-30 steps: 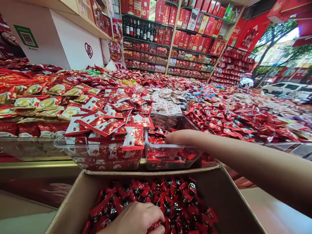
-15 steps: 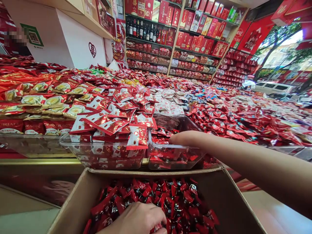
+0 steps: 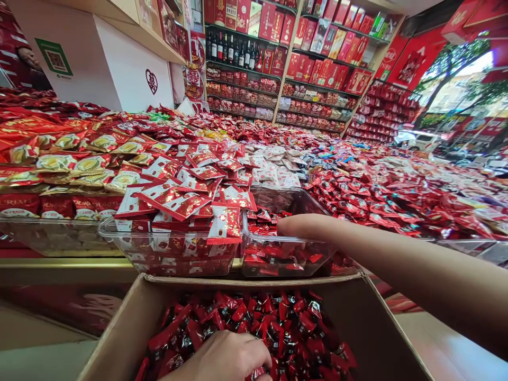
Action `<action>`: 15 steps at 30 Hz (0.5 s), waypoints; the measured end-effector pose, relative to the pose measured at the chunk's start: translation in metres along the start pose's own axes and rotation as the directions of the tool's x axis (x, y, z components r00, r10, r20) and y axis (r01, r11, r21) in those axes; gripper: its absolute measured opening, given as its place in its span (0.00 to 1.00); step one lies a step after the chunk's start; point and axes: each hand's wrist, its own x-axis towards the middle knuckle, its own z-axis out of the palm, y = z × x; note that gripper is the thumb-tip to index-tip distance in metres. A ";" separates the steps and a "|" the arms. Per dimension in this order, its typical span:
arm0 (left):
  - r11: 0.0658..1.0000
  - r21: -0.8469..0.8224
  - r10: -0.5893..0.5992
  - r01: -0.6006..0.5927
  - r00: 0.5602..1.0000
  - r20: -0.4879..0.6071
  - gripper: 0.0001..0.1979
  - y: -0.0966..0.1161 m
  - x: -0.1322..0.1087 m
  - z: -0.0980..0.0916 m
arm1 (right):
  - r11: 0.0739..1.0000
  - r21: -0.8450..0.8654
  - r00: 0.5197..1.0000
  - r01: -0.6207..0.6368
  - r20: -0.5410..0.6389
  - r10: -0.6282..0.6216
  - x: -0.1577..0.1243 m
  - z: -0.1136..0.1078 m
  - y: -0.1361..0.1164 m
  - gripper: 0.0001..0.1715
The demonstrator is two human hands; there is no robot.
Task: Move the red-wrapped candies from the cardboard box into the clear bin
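My left hand [image 3: 232, 355] is down in an open cardboard box [image 3: 115, 323], its fingers curled over small red-and-black wrapped candies [image 3: 278, 323]. A red wrapper shows between its thumb and fingers. My right hand [image 3: 296, 228] reaches into a clear plastic bin [image 3: 286, 271] just beyond the box. Its fingers point down among similar red wrapped candies [image 3: 257, 259] and are blurred behind the bin's wall, so their grip cannot be made out. The back part of this bin shows its bare clear wall above the candies.
Left of that bin, another clear bin [image 3: 174, 259] is heaped with red-and-white packets [image 3: 178, 198]. Durian-picture packets [image 3: 59, 161] lie farther left. Red packets [image 3: 365, 196] spread to the right. Behind are shelves with bottles [image 3: 232, 50] and red boxes; a person [image 3: 29, 61] is at far left.
Both hands stay nearly where they were, the left in the box and the right in the bin. The view has shifted very slightly. Outside, the white vehicle appears at a different place.
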 end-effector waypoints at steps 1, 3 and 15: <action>1.000 0.004 0.001 -0.001 1.000 0.004 0.07 0.000 0.000 0.000 | 1.000 0.001 1.000 -0.006 -0.001 0.006 -0.001 0.000 -0.001 0.16; 1.000 0.011 -0.002 0.002 1.000 0.012 0.07 0.000 0.000 0.000 | 1.000 0.010 1.000 -0.008 -0.005 0.008 -0.002 0.001 -0.001 0.15; 0.999 0.024 -0.031 0.030 0.999 0.026 0.07 -0.002 0.000 0.003 | 0.998 0.039 0.999 0.048 0.014 -0.049 0.003 0.001 0.003 0.11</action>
